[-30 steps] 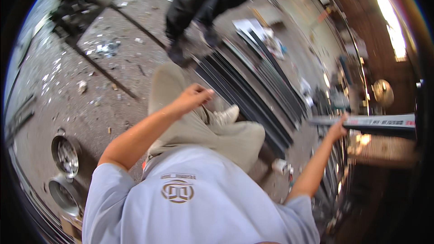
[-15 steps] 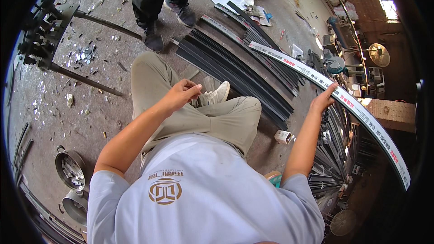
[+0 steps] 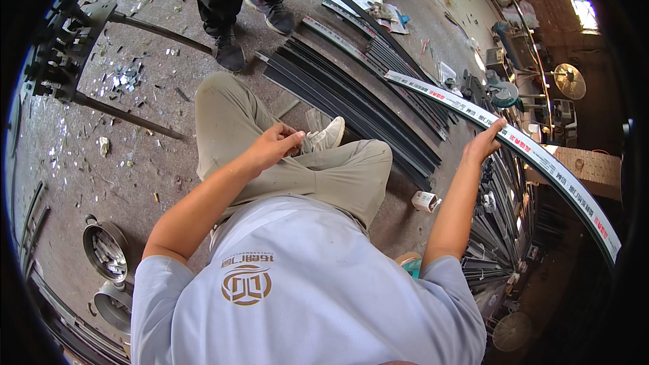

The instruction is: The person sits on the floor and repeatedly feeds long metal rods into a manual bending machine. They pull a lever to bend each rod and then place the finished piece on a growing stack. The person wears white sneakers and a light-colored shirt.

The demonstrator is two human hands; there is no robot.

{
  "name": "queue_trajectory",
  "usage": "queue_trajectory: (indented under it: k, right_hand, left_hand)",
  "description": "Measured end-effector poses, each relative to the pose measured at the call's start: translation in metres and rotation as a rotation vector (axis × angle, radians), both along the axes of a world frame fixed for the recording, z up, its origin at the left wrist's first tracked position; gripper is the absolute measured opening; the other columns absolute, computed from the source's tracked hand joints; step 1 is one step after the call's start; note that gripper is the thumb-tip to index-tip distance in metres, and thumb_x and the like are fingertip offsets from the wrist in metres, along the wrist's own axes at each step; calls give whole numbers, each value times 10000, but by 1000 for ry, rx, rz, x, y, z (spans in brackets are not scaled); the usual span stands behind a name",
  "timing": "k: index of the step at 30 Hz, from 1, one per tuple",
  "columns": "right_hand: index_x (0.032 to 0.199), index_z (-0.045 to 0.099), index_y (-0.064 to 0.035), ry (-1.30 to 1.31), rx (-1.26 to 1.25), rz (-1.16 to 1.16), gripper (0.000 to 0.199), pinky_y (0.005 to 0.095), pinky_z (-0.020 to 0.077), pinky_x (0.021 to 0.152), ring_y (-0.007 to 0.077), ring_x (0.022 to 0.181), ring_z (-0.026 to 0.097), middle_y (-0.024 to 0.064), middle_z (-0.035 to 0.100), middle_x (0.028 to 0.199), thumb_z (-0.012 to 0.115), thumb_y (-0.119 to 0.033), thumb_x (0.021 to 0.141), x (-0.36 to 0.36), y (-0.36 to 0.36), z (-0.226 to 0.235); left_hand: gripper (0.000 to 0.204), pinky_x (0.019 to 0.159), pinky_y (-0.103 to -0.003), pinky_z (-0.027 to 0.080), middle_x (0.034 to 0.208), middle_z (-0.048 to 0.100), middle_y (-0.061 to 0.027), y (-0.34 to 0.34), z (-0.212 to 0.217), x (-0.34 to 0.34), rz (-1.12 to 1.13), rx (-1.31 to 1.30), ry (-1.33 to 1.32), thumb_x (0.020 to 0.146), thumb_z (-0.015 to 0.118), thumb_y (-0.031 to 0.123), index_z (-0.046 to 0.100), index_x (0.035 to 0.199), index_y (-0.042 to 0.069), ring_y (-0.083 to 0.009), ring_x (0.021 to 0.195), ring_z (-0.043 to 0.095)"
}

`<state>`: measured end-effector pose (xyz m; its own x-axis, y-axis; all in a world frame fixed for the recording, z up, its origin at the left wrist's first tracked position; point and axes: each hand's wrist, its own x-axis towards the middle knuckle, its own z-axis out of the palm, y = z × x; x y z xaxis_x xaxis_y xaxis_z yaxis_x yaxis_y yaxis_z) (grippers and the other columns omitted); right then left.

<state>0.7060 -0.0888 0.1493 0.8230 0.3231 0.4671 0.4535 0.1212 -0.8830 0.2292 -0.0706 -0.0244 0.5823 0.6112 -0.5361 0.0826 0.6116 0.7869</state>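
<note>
In my right hand (image 3: 483, 143) is a long, dark metal profile strip (image 3: 541, 165) covered with white printed film. The fingers grip it near the middle, and it slants from the floor stack out toward the right rim. My left hand (image 3: 276, 144) hangs over my crossed legs, thumb and fingers drawn together. Whether anything small is pinched there I cannot make out. Beyond my legs lies a stack of black metal profiles (image 3: 351, 108) on the floor, with another film-covered profile (image 3: 341, 42) lying along its far side.
A person's legs (image 3: 223, 0) stand just past the stack. At left is a metal stand with rods (image 3: 67, 47). Two pots (image 3: 124, 247) hold small metal pieces. A small white box (image 3: 425, 201) sits by my right forearm. More profiles (image 3: 497, 230) pile up at right.
The film-covered profile has shifted slightly to the right with my right hand still on it. My left hand has dropped a little and moved slightly right.
</note>
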Motion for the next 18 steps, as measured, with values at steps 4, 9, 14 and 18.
queue_trajectory:
  k: [4,9,14,18]
  right_hand:
    - [1206,598,58,5,31,-86,587,368,503,997,219,1121,635,165,646,1232,634,-494,1012,-2,-1,2]
    - [1212,581,81,57,31,-142,650,373,496,1015,224,1140,626,179,629,1268,664,-522,984,-7,-2,8]
    - [1232,580,83,-16,34,-58,618,373,496,1013,224,1135,628,170,631,1263,644,-490,1007,-3,-5,5]
    - [1265,567,62,6,8,19,581,380,491,1021,222,1141,627,162,635,1254,618,-466,1029,-5,-7,7]
  left_hand:
    - [457,862,-277,486,1092,687,-52,1,-4,2,-11,3,-32,995,668,453,568,1193,53,-114,977,630]
    - [453,857,-270,487,1097,686,-48,1,-7,2,-13,8,-20,999,661,449,567,1196,53,-109,980,632]
    - [485,877,-286,494,1117,688,-58,-3,-9,2,-43,21,-3,994,656,475,567,1203,47,-122,996,637]
    - [520,888,-298,500,1135,691,-69,-6,-4,2,-61,18,-6,984,658,501,570,1213,42,-136,1011,640]
